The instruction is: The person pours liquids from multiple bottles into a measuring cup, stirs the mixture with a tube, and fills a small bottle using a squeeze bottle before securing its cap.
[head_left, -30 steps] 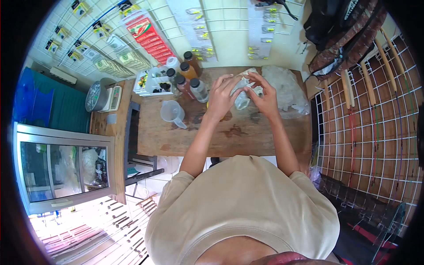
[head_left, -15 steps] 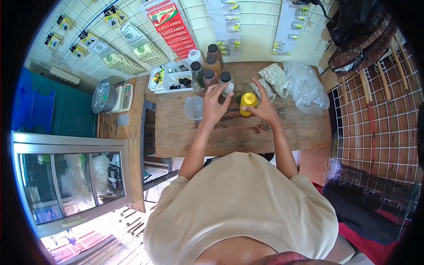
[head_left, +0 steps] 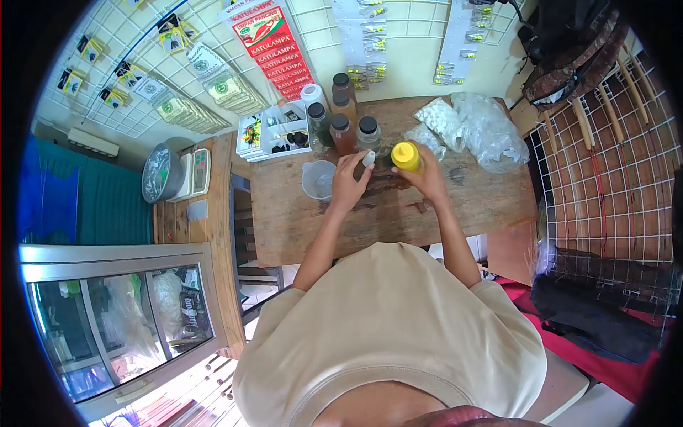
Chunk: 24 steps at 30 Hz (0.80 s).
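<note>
Between the fingertips of my left hand [head_left: 348,183] is a small white bottle [head_left: 369,158], pinched near the front of the bottle group. My right hand [head_left: 430,179] is wrapped round a yellow squeeze bottle [head_left: 405,154], which tilts a little toward me. Just left of my left hand stands a clear plastic measuring cup [head_left: 317,181] on the wooden table [head_left: 299,228]. Behind the hands are several dark-capped bottles, among them a clear one [head_left: 368,133] and a reddish-brown one [head_left: 343,136].
A white organizer box [head_left: 273,134] with small items sits at the table's back left. Plastic bags with white contents [head_left: 441,121] and a clear bag [head_left: 492,135] lie at the back right. On the left side counter are a scale [head_left: 193,176] and a metal bowl [head_left: 162,173].
My right hand has closed round the yellow squeeze bottle. My left fingers have come down and pinched the small white bottle, drawing it slightly toward me. The view has shifted slightly.
</note>
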Motion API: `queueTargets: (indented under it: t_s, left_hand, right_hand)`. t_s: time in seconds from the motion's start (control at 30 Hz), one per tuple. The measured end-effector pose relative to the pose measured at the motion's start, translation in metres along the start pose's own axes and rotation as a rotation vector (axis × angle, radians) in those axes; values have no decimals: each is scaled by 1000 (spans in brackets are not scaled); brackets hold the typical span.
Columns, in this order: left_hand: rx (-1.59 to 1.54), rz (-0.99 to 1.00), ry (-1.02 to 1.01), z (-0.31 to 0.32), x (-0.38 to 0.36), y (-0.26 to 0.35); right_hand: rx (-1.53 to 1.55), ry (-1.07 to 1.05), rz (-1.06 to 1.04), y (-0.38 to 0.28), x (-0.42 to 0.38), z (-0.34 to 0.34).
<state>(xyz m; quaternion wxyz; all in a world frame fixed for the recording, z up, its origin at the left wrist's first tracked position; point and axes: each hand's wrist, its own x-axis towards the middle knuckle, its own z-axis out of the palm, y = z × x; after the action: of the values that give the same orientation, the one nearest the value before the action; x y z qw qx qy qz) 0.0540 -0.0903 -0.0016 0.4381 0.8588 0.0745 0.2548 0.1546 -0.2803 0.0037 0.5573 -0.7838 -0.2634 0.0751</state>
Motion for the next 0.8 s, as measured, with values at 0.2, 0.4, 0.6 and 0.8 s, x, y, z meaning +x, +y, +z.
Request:
queueTargets:
  t_s: [0.2,0.4,0.6,0.8]
  left_hand:
    - [45,81,15,-3,-1,2]
    - [61,105,41,-2,1,3]
    - [146,163,-4,-1,3,1]
    - [149,142,10,0,1,-4]
  right_hand:
    - [-797,119,-445,-33,21,-11]
    - [-984,98,-566,-35,35,-12]
    - [-1143,74,-793,-45,47,-17]
    - [-1199,-11,-950,-51,57,-16]
